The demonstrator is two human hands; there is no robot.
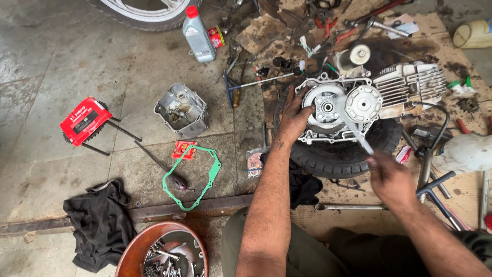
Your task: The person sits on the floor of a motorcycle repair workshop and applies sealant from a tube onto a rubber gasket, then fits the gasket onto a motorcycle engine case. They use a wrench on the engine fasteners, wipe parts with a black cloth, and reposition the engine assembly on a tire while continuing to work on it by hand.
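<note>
So, going left to right: a red box (85,121) sits on the concrete floor (46,66), a black rag (101,221) lies below it, and a bowl of bolts (163,254) is at the bottom edge. Next over is a grey engine cover (182,109), a green gasket (193,177) lying flat, and a grey oil bottle (197,36) standing near a wheel (138,10).

The engine (359,100) rests on a black tyre (338,151), on top of dirty cardboard (359,205). The left hand (293,117) lies flat with fingers spread against the round clutch (324,106), gripping nothing. The right hand (392,179) is closed around a thin metal tool (359,136) whose tip reaches in between the clutch and the round gear (363,103) beside it.

What could go wrong, I'd guess: the tool could slip off greasy metal and jab the left fingers, which sit just beside the tip. The engine is only propped on the tyre, so a hard push could rock it.

Room is tight. Spanners (351,207) and a T-handle wrench (435,190) crowd the right side, pliers (328,25) and bits crowd the top, and knees close off the bottom. The floor to the left of the gasket has the most open space.
</note>
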